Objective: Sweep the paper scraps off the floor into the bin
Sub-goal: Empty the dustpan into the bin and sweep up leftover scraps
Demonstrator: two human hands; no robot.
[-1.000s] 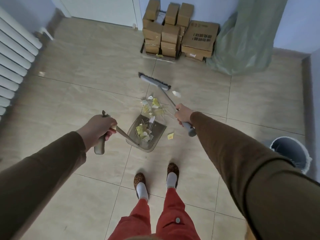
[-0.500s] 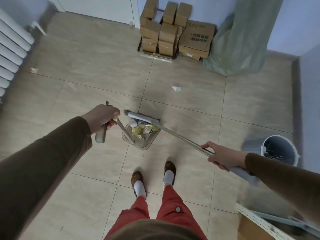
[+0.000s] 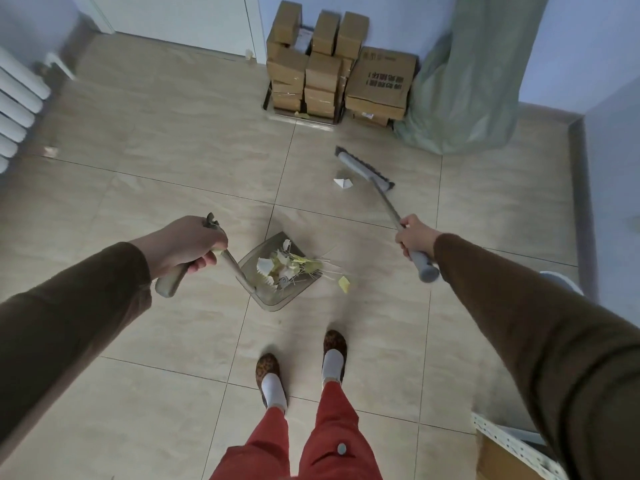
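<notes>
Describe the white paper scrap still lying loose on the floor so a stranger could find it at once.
Start at the stack of cardboard boxes against the far wall, then come toward the person to the grey broom head on the tiles. The white paper scrap lies just left of that head. It is folded, pure white and alone, unlike the yellow scrap beside the dustpan.

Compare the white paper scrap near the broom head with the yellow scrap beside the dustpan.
The white scrap lies far out on the floor, just left of the broom head; the yellow scrap lies close to the person, just off the dustpan mouth. The white scrap looks folded and peaked; the yellow scrap looks flatter. The white scrap appears somewhat larger. Both are loose on the floor tiles, not yet in the dustpan.
</notes>
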